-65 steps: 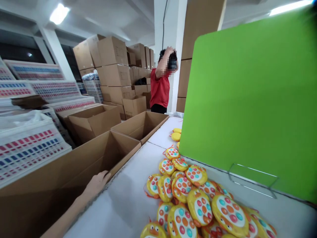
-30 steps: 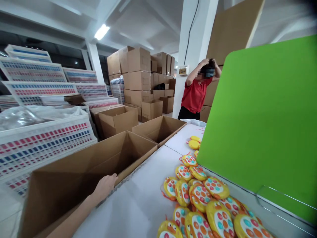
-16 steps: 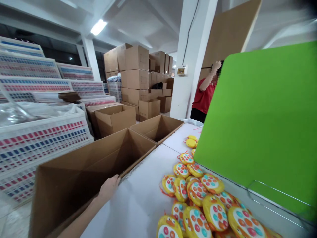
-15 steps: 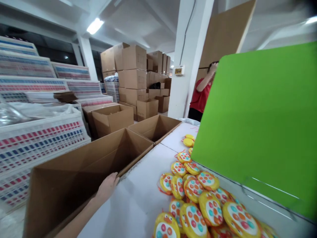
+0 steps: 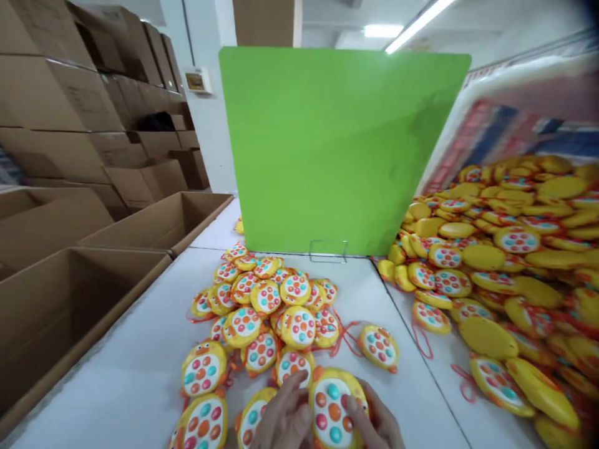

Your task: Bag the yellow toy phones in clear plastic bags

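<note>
A yellow duck-faced toy (image 5: 333,411) with a white front and coloured round buttons is held upright near the bottom of the view. My right hand (image 5: 378,419) grips its right side, thumb on the front by the buttons. Beside its left edge is my left hand (image 5: 286,416), fingers apart and slightly bent; whether they touch the toy is unclear. Around and beyond both hands lies a loose pile of similar toys (image 5: 266,297) with orange cords. One separate toy (image 5: 380,347) rests to the right of that pile.
A green board (image 5: 341,149) stands upright across the white table (image 5: 126,374). Open cardboard boxes (image 5: 84,293) line the table's left edge. A large heap of yellow toys (image 5: 515,249) covers the right side. Stacked cartons (image 5: 56,100) and a pillar (image 5: 206,137) stand behind.
The view has swung right, bringing the large heap into sight. My left hand has left the box edge and come to the toys. My right hand now appears, holding a toy.
</note>
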{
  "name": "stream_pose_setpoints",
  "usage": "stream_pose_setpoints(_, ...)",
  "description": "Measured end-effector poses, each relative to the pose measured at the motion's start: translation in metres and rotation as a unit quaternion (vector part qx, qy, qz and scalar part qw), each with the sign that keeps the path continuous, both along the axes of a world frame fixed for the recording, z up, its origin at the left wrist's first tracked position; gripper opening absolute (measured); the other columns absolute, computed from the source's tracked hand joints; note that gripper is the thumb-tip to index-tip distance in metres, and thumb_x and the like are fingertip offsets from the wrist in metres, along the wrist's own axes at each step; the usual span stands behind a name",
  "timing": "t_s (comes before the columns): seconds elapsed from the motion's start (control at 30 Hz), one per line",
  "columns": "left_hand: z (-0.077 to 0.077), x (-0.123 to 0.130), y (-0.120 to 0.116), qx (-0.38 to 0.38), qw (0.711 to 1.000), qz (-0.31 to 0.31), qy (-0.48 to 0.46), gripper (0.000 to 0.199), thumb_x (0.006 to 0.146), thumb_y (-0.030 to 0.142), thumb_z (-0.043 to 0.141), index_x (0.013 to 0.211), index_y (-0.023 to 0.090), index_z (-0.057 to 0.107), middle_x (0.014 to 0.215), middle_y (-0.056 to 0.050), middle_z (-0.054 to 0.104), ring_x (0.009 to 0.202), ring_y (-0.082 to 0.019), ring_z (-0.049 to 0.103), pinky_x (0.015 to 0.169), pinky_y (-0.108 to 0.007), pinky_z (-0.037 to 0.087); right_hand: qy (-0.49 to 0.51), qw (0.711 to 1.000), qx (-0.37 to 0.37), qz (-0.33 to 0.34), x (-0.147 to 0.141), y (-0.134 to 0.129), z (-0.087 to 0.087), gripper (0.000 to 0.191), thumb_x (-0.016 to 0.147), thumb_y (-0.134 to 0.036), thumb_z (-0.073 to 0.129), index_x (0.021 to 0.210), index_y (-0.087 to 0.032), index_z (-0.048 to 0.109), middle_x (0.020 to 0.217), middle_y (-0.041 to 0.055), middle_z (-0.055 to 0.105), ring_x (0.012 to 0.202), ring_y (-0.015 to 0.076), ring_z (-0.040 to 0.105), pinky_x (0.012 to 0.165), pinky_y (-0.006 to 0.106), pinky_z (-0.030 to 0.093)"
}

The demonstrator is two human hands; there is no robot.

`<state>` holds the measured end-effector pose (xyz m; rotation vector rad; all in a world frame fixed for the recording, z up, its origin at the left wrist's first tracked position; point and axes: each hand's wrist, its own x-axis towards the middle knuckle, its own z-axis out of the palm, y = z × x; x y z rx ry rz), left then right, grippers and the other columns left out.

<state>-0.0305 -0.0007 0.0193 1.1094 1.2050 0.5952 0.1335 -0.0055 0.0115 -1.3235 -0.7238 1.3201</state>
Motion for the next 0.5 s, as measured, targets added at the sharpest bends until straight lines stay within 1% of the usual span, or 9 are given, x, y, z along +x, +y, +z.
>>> stream_pose_setpoints(0.07,0.013,0.012,0.003,-0.002,0.999,0.011,0.033,0.06,0.072,0.061,0.052,0.125,0.033,0.046,0.137,-0.003,0.047,0.128,-0.024,0.04,0.104,-0.037,0.037,-0.034,0.998,0.047,0.026,0.003,-0.006,-0.002,0.052,0.062,-0.058,0.068,0.094,-0.018,0.064,0.082,0.0073,0.073,0.076,0.0258,0.067,0.066,0.031,0.055)
stream_pose_setpoints(0.1,0.018,0.017,0.004,0.004,0.998,0.032,0.045,0.056,0.072,0.059,0.054,0.119,0.029,0.052,0.133,-0.004,0.051,0.127,-0.025,0.041,0.106,-0.037,0.034,-0.048,0.996,0.068,0.042,0.006,-0.009,-0.003,0.052,0.063,-0.058,0.067,0.096,-0.018,0.064,0.086,0.0076,0.072,0.079,0.0258,0.066,0.069,0.031,0.055)
stream_pose_setpoints(0.13,0.02,0.022,0.003,0.008,0.997,0.056,0.052,0.052,0.071,0.056,0.057,0.113,0.025,0.057,0.128,-0.006,0.055,0.124,-0.027,0.043,0.105,-0.037,0.035,-0.059,0.993,0.085,0.059,0.009,-0.011,-0.006,0.051,0.066,-0.058,0.065,0.099,-0.018,0.064,0.091,0.008,0.072,0.084,0.0259,0.066,0.071,0.031,0.055)
stream_pose_setpoints(0.17,0.021,0.026,0.002,0.008,0.996,0.076,0.052,0.051,0.07,0.055,0.058,0.11,0.022,0.059,0.124,-0.007,0.058,0.121,-0.027,0.047,0.103,-0.037,0.037,-0.067,0.99,0.097,0.074,0.014,-0.013,-0.009,0.051,0.07,-0.057,0.062,0.102,-0.019,0.063,0.096,0.0083,0.071,0.088,0.0258,0.065,0.074,0.031,0.054)
stream_pose_setpoints(0.23,0.019,0.034,-0.001,-0.011,0.992,0.115,0.041,0.055,0.07,0.054,0.058,0.112,0.018,0.057,0.121,-0.01,0.059,0.113,-0.027,0.054,0.095,-0.036,0.044,-0.09,0.986,0.107,0.089,0.027,-0.015,-0.016,0.048,0.076,-0.054,0.057,0.11,-0.02,0.06,0.108,0.0087,0.068,0.098,0.0252,0.062,0.082,0.031,0.052)
stream_pose_setpoints(0.33,0.015,0.044,-0.006,0.005,0.989,0.148,0.025,0.057,0.072,0.054,0.055,0.116,0.017,0.055,0.12,-0.011,0.058,0.109,-0.027,0.056,0.09,-0.034,0.048,-0.162,0.978,0.103,0.083,0.043,-0.02,-0.028,0.049,0.076,-0.046,0.061,0.118,-0.023,0.055,0.124,0.0079,0.059,0.114,0.0253,0.053,0.093,0.031,0.046)
stream_pose_setpoints(0.37,0.016,0.046,-0.006,0.022,0.989,0.148,0.019,0.055,0.072,0.053,0.056,0.114,0.018,0.056,0.119,-0.009,0.059,0.109,-0.026,0.056,0.09,-0.033,0.048,-0.174,0.977,0.103,0.072,0.046,-0.021,-0.031,0.05,0.075,-0.045,0.063,0.119,-0.023,0.055,0.126,0.0079,0.057,0.116,0.0256,0.052,0.094,0.032,0.046)
stream_pose_setpoints(0.4,0.017,0.048,-0.006,0.043,0.99,0.132,0.012,0.052,0.072,0.052,0.057,0.112,0.019,0.058,0.118,-0.008,0.061,0.108,-0.026,0.056,0.089,-0.032,0.048,-0.17,0.978,0.105,0.055,0.047,-0.023,-0.033,0.051,0.074,-0.046,0.064,0.119,-0.024,0.055,0.127,0.008,0.057,0.116,0.0258,0.052,0.093,0.032,0.046)
stream_pose_setpoints(0.5,0.022,0.052,-0.007,0.102,0.994,0.041,0.014,0.046,0.074,0.049,0.057,0.111,0.022,0.06,0.11,-0.006,0.066,0.1,-0.025,0.061,0.084,-0.03,0.05,-0.109,0.988,0.109,0.001,0.039,-0.026,-0.032,0.05,0.073,-0.05,0.063,0.115,-0.023,0.055,0.118,0.009,0.062,0.104,0.0252,0.059,0.085,0.03,0.05)
